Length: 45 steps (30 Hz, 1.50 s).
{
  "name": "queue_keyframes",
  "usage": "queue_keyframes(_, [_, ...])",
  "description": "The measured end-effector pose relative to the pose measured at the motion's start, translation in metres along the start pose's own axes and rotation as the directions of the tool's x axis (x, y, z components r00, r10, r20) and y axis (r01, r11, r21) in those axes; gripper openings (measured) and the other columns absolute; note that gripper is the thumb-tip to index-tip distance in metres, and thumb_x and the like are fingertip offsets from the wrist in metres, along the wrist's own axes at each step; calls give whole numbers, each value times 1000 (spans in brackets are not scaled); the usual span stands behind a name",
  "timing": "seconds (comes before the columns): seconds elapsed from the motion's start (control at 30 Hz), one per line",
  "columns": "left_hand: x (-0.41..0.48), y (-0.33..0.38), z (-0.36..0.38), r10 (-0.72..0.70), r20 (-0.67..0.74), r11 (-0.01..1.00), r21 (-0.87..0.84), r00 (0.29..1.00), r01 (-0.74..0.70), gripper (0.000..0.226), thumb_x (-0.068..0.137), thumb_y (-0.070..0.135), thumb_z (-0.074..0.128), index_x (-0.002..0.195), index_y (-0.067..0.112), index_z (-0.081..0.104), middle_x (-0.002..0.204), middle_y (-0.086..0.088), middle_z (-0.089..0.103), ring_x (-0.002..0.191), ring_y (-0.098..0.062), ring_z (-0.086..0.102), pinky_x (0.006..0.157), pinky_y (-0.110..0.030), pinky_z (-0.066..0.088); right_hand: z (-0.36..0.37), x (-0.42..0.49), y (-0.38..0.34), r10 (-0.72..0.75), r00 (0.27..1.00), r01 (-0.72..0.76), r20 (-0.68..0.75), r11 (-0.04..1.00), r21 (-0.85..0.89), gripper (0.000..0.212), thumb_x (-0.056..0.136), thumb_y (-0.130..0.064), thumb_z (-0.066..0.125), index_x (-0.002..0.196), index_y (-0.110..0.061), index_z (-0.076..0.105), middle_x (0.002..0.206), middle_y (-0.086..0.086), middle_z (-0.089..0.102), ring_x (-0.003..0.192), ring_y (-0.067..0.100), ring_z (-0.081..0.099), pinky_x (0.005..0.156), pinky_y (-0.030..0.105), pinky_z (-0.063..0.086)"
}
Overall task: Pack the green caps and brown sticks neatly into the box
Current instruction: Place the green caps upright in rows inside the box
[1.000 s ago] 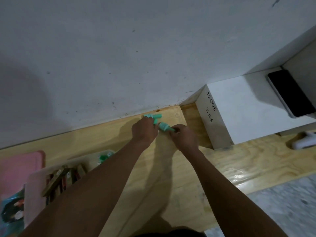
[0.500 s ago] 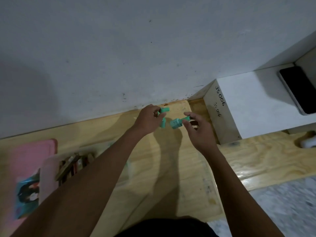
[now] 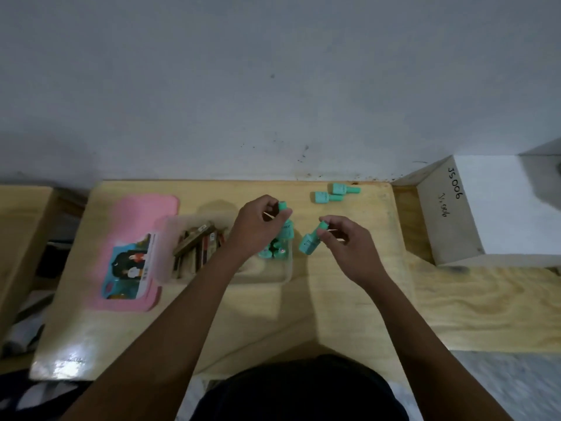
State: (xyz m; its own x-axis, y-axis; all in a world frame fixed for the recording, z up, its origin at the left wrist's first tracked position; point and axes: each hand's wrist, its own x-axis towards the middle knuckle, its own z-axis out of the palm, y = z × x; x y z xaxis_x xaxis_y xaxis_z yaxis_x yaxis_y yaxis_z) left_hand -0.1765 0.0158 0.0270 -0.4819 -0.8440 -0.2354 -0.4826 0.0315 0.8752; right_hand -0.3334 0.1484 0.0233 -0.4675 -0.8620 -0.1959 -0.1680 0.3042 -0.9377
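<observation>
My left hand [image 3: 258, 229] grips a green cap [image 3: 286, 226] above the right end of the translucent box [image 3: 273, 276]. My right hand [image 3: 349, 244] pinches a second green cap [image 3: 311, 241] just right of the box, with its wide end hanging down. Several green caps [image 3: 273, 250] lie in the box's right end and several brown sticks [image 3: 197, 244] fill its left part. Two more green caps [image 3: 334, 193] lie loose on the wooden table near the wall.
The box's pink lid [image 3: 133, 253], with a picture label, lies open to the left. A white block [image 3: 485, 214] marked JS006 stands at the right. The grey wall [image 3: 273, 86] runs along the table's [image 3: 334, 299] far edge.
Both hands have come away from the wall toward the box, each carrying a green cap. The view has swung left and down, bringing the box and lid into the middle.
</observation>
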Motion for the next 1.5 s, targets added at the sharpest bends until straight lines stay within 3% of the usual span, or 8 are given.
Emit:
queue_keyframes(0.17, [-30,-23,-23,30,-109,1000,11,994,-29,21,85,37,67,86,17,61,82,2,68,67,-10,64,57,-20,50,44,-22,1,-84,993,102,87,968,-230,19,89,-26,67,108,-23,67,102,-14,68,79,0,63,65,16,49])
queue_keyframes(0.33, [-50,-46,-30,45,-134,999,29,990,-41,20,84,36,68,84,17,61,79,-1,68,63,-11,63,52,-14,45,69,-31,15,-184,975,219,121,733,-644,28,89,-34,64,116,-28,65,105,-11,69,83,9,62,69,27,48])
queue_keyframes(0.43, [-59,-54,-31,71,-106,997,42,992,-66,21,84,34,69,82,15,60,74,-1,66,63,-14,64,53,-17,46,79,-29,23,-225,965,247,133,620,-744,26,88,-32,64,112,-24,69,104,-3,71,90,19,63,74,35,51])
queue_keyframes(0.57, [-65,-63,-29,58,-33,994,91,998,-54,19,83,32,71,83,17,60,75,6,63,67,-10,63,56,-15,45,84,-29,32,-300,948,257,106,523,-813,21,82,-27,72,102,-21,73,99,1,64,92,24,60,66,37,50])
queue_keyframes(0.63, [-64,-67,-25,34,-6,993,114,999,-33,18,82,28,71,84,14,61,76,5,65,70,-10,64,57,-12,44,85,-30,34,-310,948,233,75,515,-825,20,78,-26,76,98,-22,75,97,1,60,90,24,58,63,36,49])
queue_keyframes(0.97, [-58,-80,-1,-18,-31,984,178,999,23,11,77,17,74,83,9,69,78,-6,69,71,-20,65,69,-41,56,89,-27,32,-248,969,164,22,571,-804,23,73,-27,81,95,-25,75,97,-1,59,91,21,57,66,35,48])
queue_keyframes(1.23, [-57,-78,9,-59,-50,984,167,997,67,10,78,17,73,84,9,70,76,-3,68,67,-13,62,57,-25,47,83,-27,34,-213,977,123,-17,626,-770,19,74,-35,78,91,-28,75,95,-5,59,89,16,56,65,31,47])
queue_keyframes(1.5, [-57,-76,10,-77,-35,983,162,996,82,12,78,19,74,84,10,68,77,-3,67,70,-17,62,63,-34,52,83,-28,34,-195,981,113,-16,629,-769,18,78,-37,74,94,-30,74,97,-7,60,92,14,55,66,29,46])
